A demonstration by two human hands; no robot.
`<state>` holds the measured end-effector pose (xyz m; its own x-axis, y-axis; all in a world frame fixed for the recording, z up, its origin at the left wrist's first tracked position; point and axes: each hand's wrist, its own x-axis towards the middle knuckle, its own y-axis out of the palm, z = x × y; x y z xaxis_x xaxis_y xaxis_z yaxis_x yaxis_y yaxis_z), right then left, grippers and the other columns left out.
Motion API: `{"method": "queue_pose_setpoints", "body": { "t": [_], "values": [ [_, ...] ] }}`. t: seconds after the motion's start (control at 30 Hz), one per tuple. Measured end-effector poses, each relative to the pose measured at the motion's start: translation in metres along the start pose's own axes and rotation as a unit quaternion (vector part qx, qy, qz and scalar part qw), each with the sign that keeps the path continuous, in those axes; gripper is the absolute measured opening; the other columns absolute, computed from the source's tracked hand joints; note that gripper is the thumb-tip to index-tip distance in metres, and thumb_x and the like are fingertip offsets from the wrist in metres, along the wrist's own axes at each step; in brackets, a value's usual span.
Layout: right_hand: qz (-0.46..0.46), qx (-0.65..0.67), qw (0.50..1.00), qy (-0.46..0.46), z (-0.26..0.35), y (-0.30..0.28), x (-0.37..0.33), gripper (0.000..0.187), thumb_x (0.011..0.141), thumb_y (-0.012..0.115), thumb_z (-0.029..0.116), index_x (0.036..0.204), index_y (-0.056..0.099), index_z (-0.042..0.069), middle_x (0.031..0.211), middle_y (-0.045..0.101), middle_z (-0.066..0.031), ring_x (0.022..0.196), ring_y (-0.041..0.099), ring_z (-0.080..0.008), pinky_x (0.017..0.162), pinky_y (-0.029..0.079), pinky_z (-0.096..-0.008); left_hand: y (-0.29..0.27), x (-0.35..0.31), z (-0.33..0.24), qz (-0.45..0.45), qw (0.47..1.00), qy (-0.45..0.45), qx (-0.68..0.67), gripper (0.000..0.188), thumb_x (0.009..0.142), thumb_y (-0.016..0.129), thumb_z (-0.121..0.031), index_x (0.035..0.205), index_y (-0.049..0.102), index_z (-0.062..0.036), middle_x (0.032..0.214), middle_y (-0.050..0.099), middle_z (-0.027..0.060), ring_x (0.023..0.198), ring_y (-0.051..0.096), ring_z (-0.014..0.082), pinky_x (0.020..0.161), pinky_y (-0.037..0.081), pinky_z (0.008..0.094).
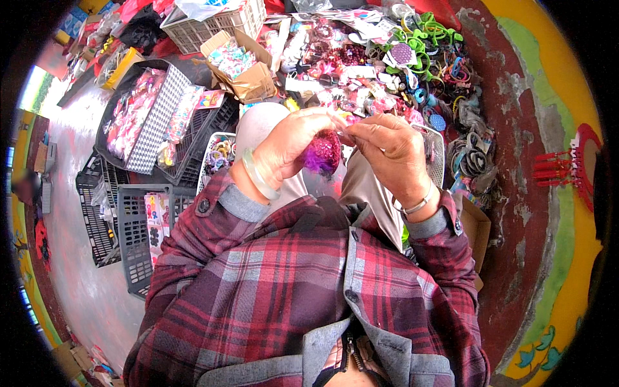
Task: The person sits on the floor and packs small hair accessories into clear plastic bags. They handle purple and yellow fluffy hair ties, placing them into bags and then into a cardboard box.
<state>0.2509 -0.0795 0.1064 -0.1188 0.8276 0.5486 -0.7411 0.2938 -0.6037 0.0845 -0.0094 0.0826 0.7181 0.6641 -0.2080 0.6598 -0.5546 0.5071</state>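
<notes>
The left hand point(284, 145), wearing a pale translucent bangle point(259, 177), curls its fingers over a dark-red glittery ornament with purple feathery trim point(325, 149) and grasps it near the top. The ornament hangs just below those fingers, above the gap between the person's knees. The right hand point(393, 155), with a silver-coloured bracelet point(418, 201) at the wrist, has thumb and forefinger pinched together beside the left fingertips; whether they grip a thin part of the ornament is too small to tell for certain.

Beyond the hands spreads a heaped pile of small pink, red and white accessories point(367, 97), with bright lime-green plastic loops point(425, 42) at its upper right. To the left stand an open brown cardboard box of small packets point(256, 86), a long black-and-white patterned box point(157, 122) and, nearer the body, a grey slatted plastic crate point(137, 238).
</notes>
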Motion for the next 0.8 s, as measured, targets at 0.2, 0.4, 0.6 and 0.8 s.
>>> {"method": "queue_pose_setpoints", "body": {
  "t": [0.2,0.4,0.6,0.8],
  "values": [
    [0.008,0.030,0.999,0.035,-0.004,0.000,0.003,0.014,0.071,0.065,0.004,0.085,0.068,0.007,0.071,0.062,-0.0104,0.065,0.061,-0.0253,0.059,0.049,-0.0318,-0.005,0.006,0.010,0.037,0.991,-0.018,0.128,0.021,0.086,0.047,-0.012,0.097,0.059,0.0017,0.087,0.064,0.0113,0.080,0.061,0.0179,0.075,0.047,0.0266],
    [-0.157,-0.147,0.976,-0.031,-0.007,0.000,0.010,0.014,0.071,0.067,0.008,0.084,0.063,0.004,0.069,0.061,-0.0105,0.064,0.060,-0.0256,0.056,0.047,-0.0340,-0.007,0.010,0.017,-0.022,0.994,0.019,0.104,0.025,0.088,0.050,-0.017,0.098,0.061,0.0035,0.083,0.064,0.0115,0.075,0.062,0.0156,0.070,0.048,0.0244],
    [0.016,-0.016,0.990,0.141,0.022,0.012,-0.011,0.015,0.077,0.065,0.017,0.072,0.062,0.003,0.059,0.059,-0.0110,0.050,0.057,-0.0204,0.047,0.043,-0.0309,-0.029,0.021,0.024,-0.112,0.988,0.088,0.064,0.024,0.088,0.050,-0.014,0.100,0.060,0.0045,0.083,0.064,0.0106,0.072,0.060,0.0139,0.067,0.047,0.0241],
    [0.043,0.256,0.898,0.356,0.002,0.024,-0.016,0.015,0.081,0.062,0.015,0.085,0.065,0.001,0.063,0.061,-0.0113,0.055,0.056,-0.0113,0.051,0.043,-0.0247,-0.021,0.023,0.026,-0.139,0.982,0.097,0.083,0.025,0.088,0.051,-0.015,0.101,0.060,0.0046,0.079,0.062,0.0068,0.070,0.058,0.0114,0.064,0.046,0.0221]
  ]
}}
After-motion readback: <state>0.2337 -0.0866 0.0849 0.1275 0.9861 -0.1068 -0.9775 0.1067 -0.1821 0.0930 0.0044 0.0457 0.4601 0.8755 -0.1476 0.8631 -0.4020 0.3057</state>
